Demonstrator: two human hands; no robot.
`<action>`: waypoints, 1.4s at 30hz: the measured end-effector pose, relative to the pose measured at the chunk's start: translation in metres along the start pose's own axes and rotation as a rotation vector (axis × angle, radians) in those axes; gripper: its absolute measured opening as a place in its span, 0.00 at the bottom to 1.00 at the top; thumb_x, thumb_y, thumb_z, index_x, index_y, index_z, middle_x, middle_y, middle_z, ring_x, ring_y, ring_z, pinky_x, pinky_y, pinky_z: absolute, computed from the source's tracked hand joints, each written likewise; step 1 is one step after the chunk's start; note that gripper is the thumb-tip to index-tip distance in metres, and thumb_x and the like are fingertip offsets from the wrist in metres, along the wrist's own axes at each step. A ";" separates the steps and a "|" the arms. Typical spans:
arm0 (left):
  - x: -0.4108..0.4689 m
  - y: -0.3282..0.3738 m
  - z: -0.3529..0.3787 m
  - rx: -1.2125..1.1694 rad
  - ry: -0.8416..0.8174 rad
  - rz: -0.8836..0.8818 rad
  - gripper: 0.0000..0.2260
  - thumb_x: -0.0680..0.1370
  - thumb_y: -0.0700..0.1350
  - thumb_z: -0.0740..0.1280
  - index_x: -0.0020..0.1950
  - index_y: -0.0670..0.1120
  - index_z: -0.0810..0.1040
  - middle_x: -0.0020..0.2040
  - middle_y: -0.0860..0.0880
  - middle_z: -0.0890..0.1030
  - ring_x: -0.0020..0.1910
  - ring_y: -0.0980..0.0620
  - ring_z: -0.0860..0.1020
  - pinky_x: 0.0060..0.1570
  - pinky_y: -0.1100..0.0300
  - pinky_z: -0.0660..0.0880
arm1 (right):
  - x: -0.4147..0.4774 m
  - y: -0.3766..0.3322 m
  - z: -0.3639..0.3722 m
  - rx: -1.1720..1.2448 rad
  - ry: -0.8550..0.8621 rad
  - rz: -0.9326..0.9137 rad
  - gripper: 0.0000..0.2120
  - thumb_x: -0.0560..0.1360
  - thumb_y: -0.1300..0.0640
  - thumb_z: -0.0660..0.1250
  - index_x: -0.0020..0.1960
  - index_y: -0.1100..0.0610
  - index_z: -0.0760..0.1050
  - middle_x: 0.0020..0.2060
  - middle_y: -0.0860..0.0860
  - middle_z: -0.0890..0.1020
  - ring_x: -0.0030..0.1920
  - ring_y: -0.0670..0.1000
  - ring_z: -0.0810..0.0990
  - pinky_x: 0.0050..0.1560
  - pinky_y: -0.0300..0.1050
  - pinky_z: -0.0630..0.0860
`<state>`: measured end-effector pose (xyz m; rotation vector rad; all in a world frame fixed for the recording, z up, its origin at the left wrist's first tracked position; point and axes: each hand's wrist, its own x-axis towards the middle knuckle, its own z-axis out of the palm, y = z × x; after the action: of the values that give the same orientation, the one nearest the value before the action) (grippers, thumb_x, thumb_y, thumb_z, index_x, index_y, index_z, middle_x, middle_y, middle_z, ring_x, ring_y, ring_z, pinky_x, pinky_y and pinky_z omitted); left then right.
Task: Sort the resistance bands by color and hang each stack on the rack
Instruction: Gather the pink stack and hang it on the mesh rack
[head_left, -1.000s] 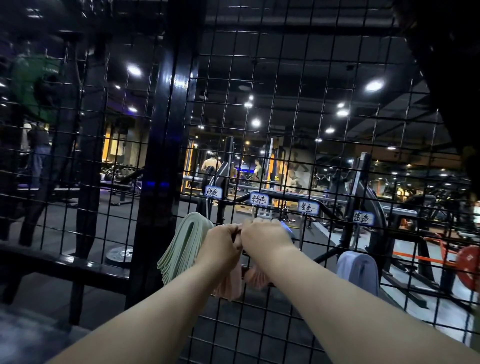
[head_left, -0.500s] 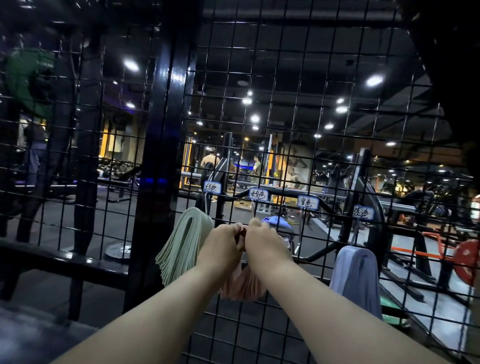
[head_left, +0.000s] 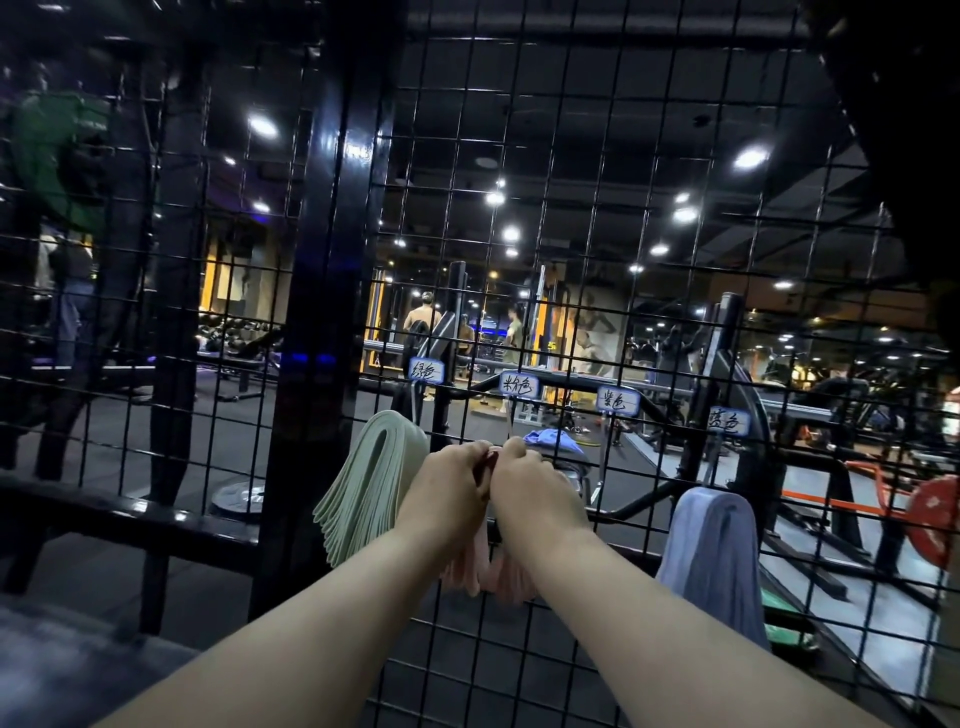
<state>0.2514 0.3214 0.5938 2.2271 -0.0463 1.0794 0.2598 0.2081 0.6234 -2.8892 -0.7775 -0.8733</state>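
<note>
— Black wire rack (head_left: 623, 156): how much is hung?
— Green stack (head_left: 363, 499) and blue stack (head_left: 711, 551) hang under their labels. Left hand (head_left: 449, 483) and right hand (head_left: 524, 483) grip the pink stack (head_left: 483, 577) at its hook. Purple seems left.

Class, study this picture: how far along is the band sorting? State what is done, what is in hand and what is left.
Done: the green stack and the pale blue stack hang on the rack. In hand: the left hand and right hand grip the pink stack at the mesh. Left: releasing it; a bluish bundle behind is partly hidden, so its state is unclear.
</note>
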 end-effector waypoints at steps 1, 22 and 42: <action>0.000 0.000 0.000 -0.005 0.000 -0.006 0.07 0.81 0.45 0.64 0.45 0.50 0.80 0.40 0.54 0.83 0.40 0.56 0.80 0.41 0.56 0.78 | -0.001 -0.001 0.001 0.013 -0.001 0.012 0.18 0.83 0.64 0.54 0.71 0.67 0.58 0.64 0.63 0.76 0.63 0.61 0.78 0.59 0.50 0.76; -0.030 0.000 0.003 -0.468 -0.166 -0.420 0.14 0.82 0.44 0.64 0.64 0.48 0.63 0.54 0.43 0.78 0.52 0.42 0.81 0.52 0.42 0.81 | -0.020 0.025 0.035 1.134 -0.250 0.333 0.28 0.69 0.40 0.69 0.62 0.53 0.66 0.52 0.56 0.82 0.52 0.56 0.83 0.57 0.59 0.80; -0.048 0.012 0.009 -1.148 -0.219 -0.476 0.19 0.77 0.38 0.61 0.68 0.42 0.71 0.53 0.39 0.82 0.44 0.47 0.85 0.35 0.54 0.81 | -0.029 0.028 0.049 1.347 -0.166 0.244 0.25 0.78 0.41 0.68 0.66 0.55 0.68 0.55 0.52 0.82 0.55 0.51 0.83 0.58 0.54 0.81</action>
<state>0.2227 0.2957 0.5623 1.1908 -0.1702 0.3489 0.2773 0.1778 0.5697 -1.7569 -0.6106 0.0263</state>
